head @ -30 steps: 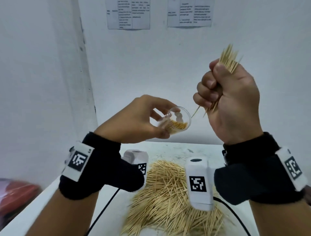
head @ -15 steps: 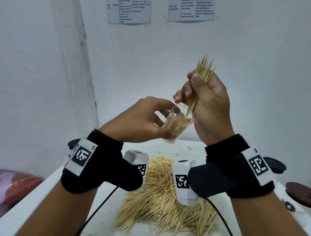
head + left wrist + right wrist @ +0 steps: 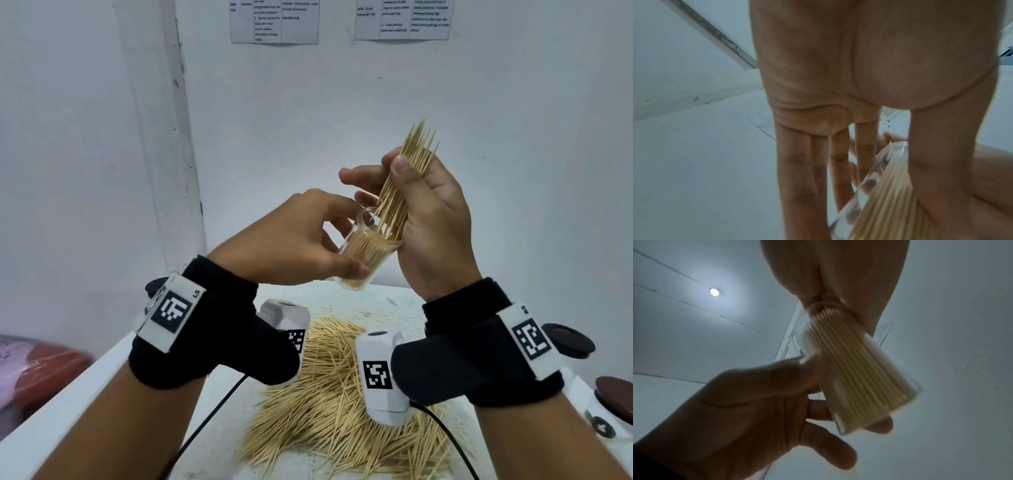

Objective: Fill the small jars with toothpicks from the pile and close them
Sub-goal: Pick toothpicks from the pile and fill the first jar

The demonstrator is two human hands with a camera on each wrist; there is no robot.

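My left hand (image 3: 301, 246) holds a small clear jar (image 3: 366, 255) tilted above the table, thumb on its front and fingers behind; it is largely filled with toothpicks. My right hand (image 3: 421, 212) pinches a bundle of toothpicks (image 3: 407, 171) between thumb and fingers, and the bundle's lower ends reach into the jar's mouth. From the left wrist view the jar (image 3: 885, 186) shows beside the thumb. From the right wrist view the jar (image 3: 857, 373) is packed with toothpicks and the left hand (image 3: 756, 410) grips it. A loose pile of toothpicks (image 3: 335, 404) lies on the white table (image 3: 85, 404) below.
Dark brown lids (image 3: 568, 339) (image 3: 616, 394) lie at the table's right edge. A red and pink object (image 3: 37, 373) sits off the table's left side. White walls close in behind and left, with printed sheets (image 3: 274, 20) pinned high up.
My right hand came down and left from its raised position to the jar. The toothpick bundle's lower ends have entered the jar's mouth. The left hand turned the jar more upright.
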